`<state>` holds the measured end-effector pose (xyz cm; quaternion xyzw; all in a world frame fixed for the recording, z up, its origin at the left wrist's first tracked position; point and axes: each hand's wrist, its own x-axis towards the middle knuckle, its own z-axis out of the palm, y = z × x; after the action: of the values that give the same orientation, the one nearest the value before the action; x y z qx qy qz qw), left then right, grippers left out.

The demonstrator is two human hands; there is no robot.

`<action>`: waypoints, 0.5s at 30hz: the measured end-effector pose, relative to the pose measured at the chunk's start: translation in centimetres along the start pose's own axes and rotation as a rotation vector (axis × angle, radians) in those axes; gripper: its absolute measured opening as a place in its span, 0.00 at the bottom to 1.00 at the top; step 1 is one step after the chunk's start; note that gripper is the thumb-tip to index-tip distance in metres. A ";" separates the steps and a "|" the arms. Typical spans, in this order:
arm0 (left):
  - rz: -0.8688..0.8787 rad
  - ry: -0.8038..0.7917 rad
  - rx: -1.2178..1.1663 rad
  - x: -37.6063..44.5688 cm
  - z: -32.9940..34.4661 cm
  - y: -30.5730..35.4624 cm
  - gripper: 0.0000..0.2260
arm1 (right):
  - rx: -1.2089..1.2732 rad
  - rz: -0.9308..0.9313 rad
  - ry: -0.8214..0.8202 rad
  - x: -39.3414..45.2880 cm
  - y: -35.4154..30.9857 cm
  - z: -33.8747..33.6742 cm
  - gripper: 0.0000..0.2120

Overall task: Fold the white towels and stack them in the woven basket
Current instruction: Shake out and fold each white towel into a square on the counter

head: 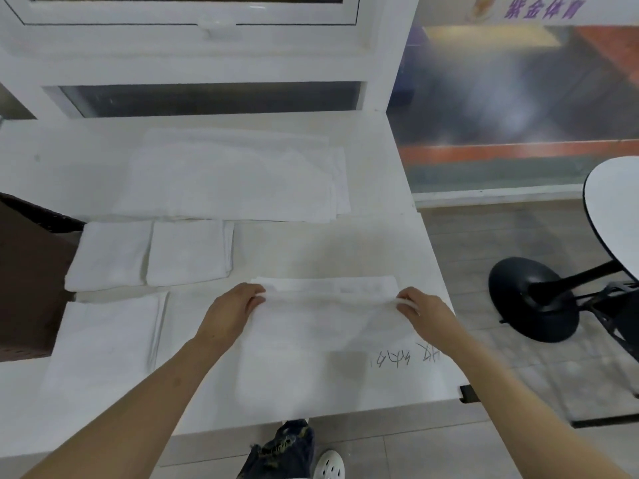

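The dark woven basket (31,271) sits at the tabletop's (345,243) left edge, folded towels (148,254) just beside it. Left hand (231,312) fingers curl on the left edge of the white towel (325,316) lying near the front; right hand (423,312) fingers pinch its right edge near the tabletop's right side. Bare tabletop separates it from the larger towel pile (235,178) behind.

White table (397,236) (handwriting near its edge), round black stool base (532,299), perhaps a window frame (207,70)
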<state>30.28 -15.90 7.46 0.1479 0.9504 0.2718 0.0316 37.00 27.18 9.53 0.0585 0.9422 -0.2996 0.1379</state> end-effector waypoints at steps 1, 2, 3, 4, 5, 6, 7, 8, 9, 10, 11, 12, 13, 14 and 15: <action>0.000 -0.008 -0.003 1.2 0.0 -0.1 0.09 | -0.013 0.010 -0.004 0.9 0.0 -0.2 0.02; -0.001 -0.028 -0.008 2.2 0.1 -0.3 0.11 | -0.028 0.021 -0.008 1.8 -0.1 -0.4 0.02; -0.006 -0.059 -0.012 3.2 0.3 -0.5 0.13 | -0.050 0.035 -0.013 2.7 -0.2 -0.5 0.02; -0.017 -0.097 -0.015 4.1 0.5 -0.7 0.16 | -0.074 0.048 -0.016 3.6 -0.1 -0.5 0.03; -0.029 -0.130 -0.019 4.9 0.7 -0.9 0.17 | -0.096 0.058 -0.019 4.5 -0.1 -0.4 0.03; -0.039 -0.148 -0.023 5.6 1.0 -1.2 0.18 | -0.115 0.061 -0.022 5.3 0.0 -0.3 0.04; -0.047 -0.153 -0.028 6.3 1.3 -1.6 0.19 | -0.136 0.064 -0.025 6.1 0.1 0.0 0.04; -0.053 -0.154 -0.030 6.9 1.7 -2.1 0.18 | -0.157 0.068 -0.026 6.8 0.3 0.3 0.05; -0.058 -0.159 -0.027 7.3 2.1 -2.5 0.17 | -0.177 0.076 -0.025 7.5 0.4 0.6 0.06; -0.062 -0.165 -0.019 7.6 2.5 -3.0 0.15 | -0.197 0.083 -0.021 8.1 0.4 0.9 0.06; -0.069 -0.165 -0.007 7.9 2.9 -3.5 0.12 | -0.223 0.083 -0.016 8.6 0.5 1.3 0.07; -0.076 -0.155 0.016 8.0 3.4 -3.9 0.10 | -0.257 0.071 -0.002 9.1 0.5 1.7 0.08; -0.080 -0.128 0.055 8.0 3.7 -4.3 0.09 | -0.296 0.045 0.027 9.5 0.6 2.3 0.09; -0.076 -0.097 0.104 8.0 4.2 -4.6 0.10 | -0.325 0.013 0.070 9.9 0.6 2.9 0.10; -0.066 -0.072 0.150 7.7 4.5 -4.7 0.10 | -0.335 -0.020 0.110 10.0 0.6 3.6 0.12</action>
<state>22.29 -15.09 1.33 0.1281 0.9707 0.1929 0.0637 28.34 25.84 3.43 0.0417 0.9856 -0.1363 0.0908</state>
